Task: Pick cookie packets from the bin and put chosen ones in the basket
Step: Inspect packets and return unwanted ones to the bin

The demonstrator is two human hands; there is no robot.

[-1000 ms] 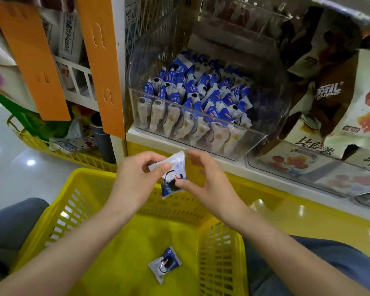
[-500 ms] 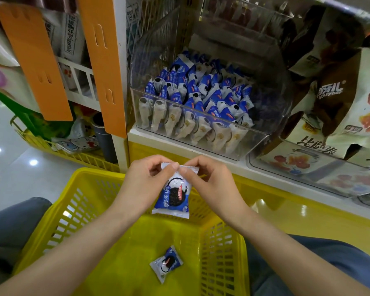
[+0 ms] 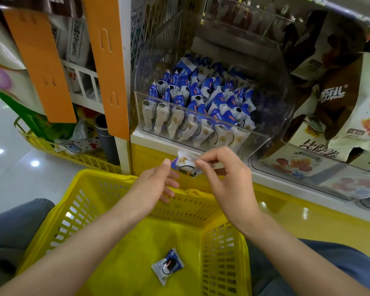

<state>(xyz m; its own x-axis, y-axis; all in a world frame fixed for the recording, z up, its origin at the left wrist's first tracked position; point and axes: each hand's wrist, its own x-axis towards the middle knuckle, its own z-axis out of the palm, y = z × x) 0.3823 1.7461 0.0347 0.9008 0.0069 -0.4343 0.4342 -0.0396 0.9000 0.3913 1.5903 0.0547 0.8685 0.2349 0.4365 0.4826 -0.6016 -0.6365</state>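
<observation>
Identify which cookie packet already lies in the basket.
The lone packet flat on the basket floor; a second packet is pinched in the right hand, the rest fill the clear bin.

I record a white shelf (image 3: 150,137) with a yellow front face below its edge. Directly on it stands a clear bin (image 3: 273,116), packed with blue-and-white cookie packets (image 3: 201,99). Touching its right side, a second clear bin (image 3: 340,184) holds larger snack bags (image 3: 320,154).

held packet (image 3: 187,167): blurred, print unreadable | snack bags (image 3: 348,107): cut by right edge | bin (image 3: 265,134) bottom layer: likely buried
</observation>
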